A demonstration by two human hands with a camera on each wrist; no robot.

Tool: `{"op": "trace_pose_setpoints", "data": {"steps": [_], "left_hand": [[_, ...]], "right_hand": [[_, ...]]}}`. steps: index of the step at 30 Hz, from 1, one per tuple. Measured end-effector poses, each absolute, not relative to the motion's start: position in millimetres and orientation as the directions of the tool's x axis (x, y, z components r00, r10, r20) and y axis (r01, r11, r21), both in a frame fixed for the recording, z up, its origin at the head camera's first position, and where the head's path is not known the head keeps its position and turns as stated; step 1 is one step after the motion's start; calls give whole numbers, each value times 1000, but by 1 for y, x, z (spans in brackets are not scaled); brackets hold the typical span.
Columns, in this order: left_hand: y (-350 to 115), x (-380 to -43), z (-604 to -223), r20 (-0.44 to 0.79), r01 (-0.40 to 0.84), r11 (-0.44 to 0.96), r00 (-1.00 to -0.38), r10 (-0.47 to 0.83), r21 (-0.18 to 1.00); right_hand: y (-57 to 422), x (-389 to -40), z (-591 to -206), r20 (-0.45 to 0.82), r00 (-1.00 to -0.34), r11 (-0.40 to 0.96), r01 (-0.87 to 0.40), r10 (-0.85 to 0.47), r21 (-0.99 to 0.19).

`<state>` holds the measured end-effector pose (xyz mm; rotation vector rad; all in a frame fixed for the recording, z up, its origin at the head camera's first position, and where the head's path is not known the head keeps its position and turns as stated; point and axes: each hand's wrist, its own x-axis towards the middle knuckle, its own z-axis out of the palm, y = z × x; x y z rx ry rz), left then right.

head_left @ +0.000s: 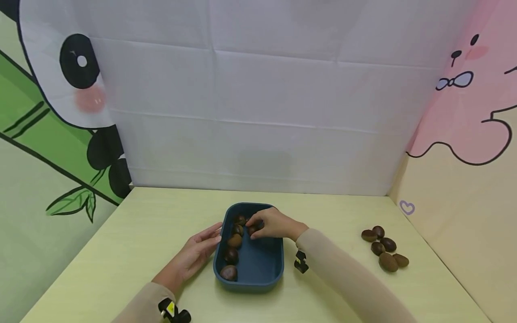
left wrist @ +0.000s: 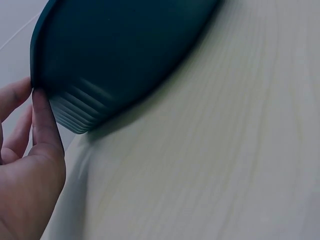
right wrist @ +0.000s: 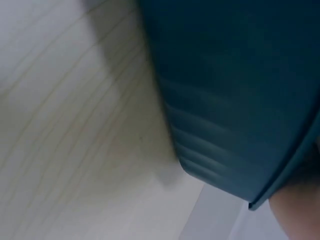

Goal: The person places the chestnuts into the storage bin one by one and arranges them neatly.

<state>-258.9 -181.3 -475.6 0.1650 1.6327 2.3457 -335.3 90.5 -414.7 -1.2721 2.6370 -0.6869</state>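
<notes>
A dark blue rectangular tray (head_left: 260, 269) with rounded corners stands on the table. Several brown chestnuts (head_left: 231, 256) form a column along its left inner wall. My right hand (head_left: 275, 224) reaches over the right rim into the far part of the tray, thumb and fingertips pinching a chestnut (head_left: 252, 229) low in it. My left hand (head_left: 195, 253) is at the tray's left side, its fairly straight fingers and thumb touching the rim, as the left wrist view also shows. In the right wrist view, the tray's outer wall (right wrist: 225, 115) covers most of the right hand.
A loose group of chestnuts (head_left: 387, 244) lies on the pale wooden table (head_left: 323, 211) to the right. Behind the table hangs a creased white sheet (head_left: 262, 112). Walls with cartoon animals flank both sides.
</notes>
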Motion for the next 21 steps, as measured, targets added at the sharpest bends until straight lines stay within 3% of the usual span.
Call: {"op": "trace_pose_setpoints", "data": {"steps": [11, 21], "left_hand": [[-179, -259, -474, -79, -175, -332, -956, 283, 927], [-179, -259, -474, -83, -173, -324, -958, 274, 930]], "right_hand": [[75, -342, -422, -17, -658, 607, -684, -753, -404], [73, -342, -423, -7, -655, 605, -693, -756, -392]]}}
